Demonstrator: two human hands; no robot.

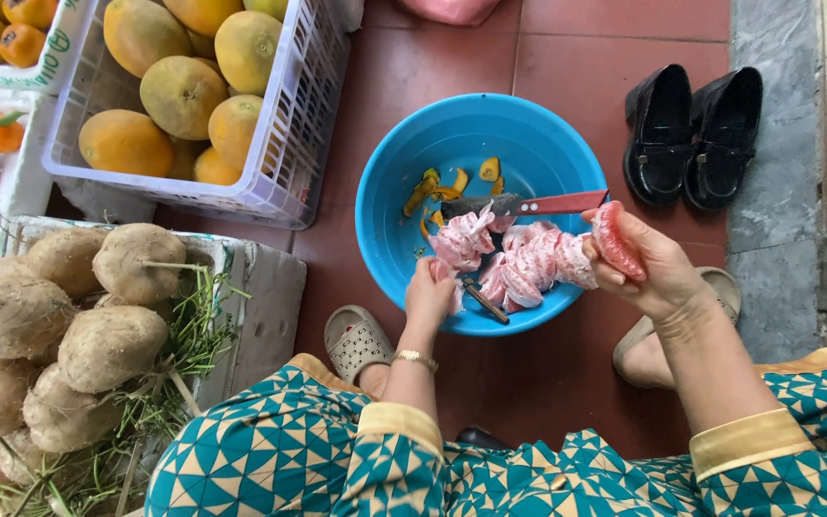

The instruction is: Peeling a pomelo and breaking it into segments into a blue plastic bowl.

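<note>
Both hands low over the floor, one reaching down, one lifted and closed.

The left hand (pixel 430 292) stretches forward and down from a patterned sleeve with a yellow cuff pushed up the forearm, a gold bracelet at the wrist; its fingers point away from the body and curl downward, their tips hidden, so I cannot tell whether they grip anything. The right hand (pixel 638 257) is raised a little higher and further out to the side, wrist bent back, palm turned inward, fingers and thumb folded around a pink fruit segment (pixel 614 239). The right forearm is bare up to its yellow cuff.
</note>
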